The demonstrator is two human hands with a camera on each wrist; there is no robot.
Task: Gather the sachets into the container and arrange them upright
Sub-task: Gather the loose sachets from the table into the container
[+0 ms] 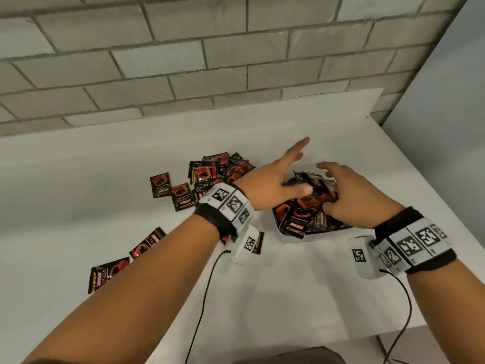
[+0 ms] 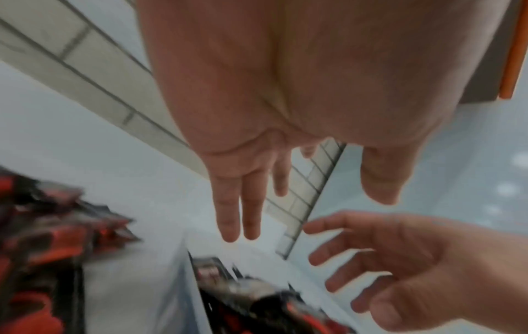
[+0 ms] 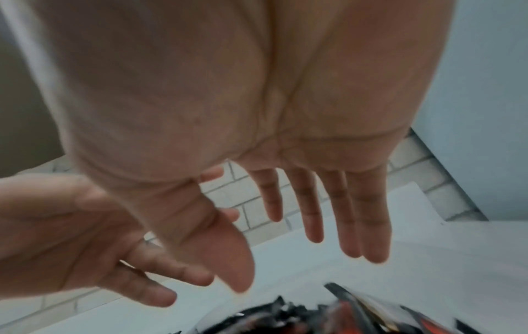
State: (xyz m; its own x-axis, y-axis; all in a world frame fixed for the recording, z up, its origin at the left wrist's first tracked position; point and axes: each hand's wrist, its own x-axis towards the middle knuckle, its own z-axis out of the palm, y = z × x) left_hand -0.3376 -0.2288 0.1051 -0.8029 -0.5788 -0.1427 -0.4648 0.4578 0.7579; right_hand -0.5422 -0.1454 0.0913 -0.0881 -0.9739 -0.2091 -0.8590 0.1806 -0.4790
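Black-and-red sachets [image 1: 301,214] stand and lean packed in a clear container [image 1: 322,235] at the table's right middle. My left hand [image 1: 296,166] hovers over them from the left, its fingers [image 2: 240,214] straight and spread, holding nothing. My right hand [image 1: 336,185] hangs over the container's right side; its fingers [image 3: 351,214] are straight and empty above the sachets [image 3: 342,316]. A loose pile of sachets [image 1: 210,172] lies flat to the container's left. Two more sachets [image 1: 109,271] [image 1: 147,243] lie near my left forearm.
The white table [image 1: 288,285] ends at a grey brick wall [image 1: 210,61] behind, and its right edge runs close past the container. Black cables hang from both wrist devices toward the front edge. One sachet [image 1: 258,243] peeks from under my left wrist.
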